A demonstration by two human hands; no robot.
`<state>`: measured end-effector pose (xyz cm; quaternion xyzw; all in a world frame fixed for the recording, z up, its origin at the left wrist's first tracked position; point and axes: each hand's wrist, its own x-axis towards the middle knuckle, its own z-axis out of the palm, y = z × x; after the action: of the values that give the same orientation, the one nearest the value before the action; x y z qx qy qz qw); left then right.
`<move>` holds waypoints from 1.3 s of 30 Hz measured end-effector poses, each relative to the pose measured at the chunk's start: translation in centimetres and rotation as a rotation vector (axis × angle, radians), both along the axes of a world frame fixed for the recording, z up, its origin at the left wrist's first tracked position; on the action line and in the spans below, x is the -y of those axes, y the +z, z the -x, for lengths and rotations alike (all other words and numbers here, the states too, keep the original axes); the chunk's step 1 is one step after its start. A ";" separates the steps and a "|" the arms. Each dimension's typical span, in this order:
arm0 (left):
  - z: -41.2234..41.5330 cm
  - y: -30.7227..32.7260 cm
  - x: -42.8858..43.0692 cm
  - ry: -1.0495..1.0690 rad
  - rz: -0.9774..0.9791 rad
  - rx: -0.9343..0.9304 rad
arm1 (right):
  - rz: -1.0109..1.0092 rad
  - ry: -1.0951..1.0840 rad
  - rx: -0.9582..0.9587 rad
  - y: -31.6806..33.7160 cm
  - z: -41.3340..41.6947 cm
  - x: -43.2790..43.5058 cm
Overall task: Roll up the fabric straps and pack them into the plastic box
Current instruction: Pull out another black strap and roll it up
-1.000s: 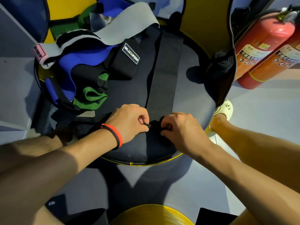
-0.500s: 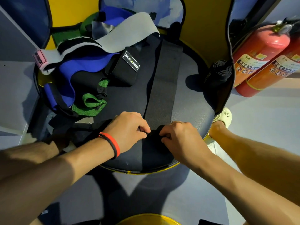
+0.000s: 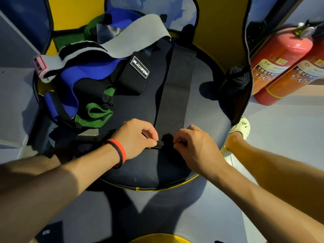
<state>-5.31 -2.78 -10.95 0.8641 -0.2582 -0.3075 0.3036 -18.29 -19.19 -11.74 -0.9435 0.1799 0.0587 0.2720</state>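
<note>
My left hand and right hand pinch the black strap's near end by the seat's front edge, strap pile crowding the left edge, rolled strap at the right edge.

The near end of the long black fabric strap now shows as a short, thick fold between the two thumbs; a second ago only a thin edge peeked out there. The left hand and the right hand, both pinching that end, sit slightly further apart than before. The round dark padded seat lies a little lower in the view.
</note>
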 end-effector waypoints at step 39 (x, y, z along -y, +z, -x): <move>-0.1 -0.4 1.0 0.195 0.100 0.059 | -0.032 -0.008 -0.010 0.1 -0.8 2.2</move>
<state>-5.20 -3.78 -11.30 0.8776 -0.1967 -0.2377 0.3669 -17.50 -21.36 -11.64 -0.9380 0.1842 0.0653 0.2862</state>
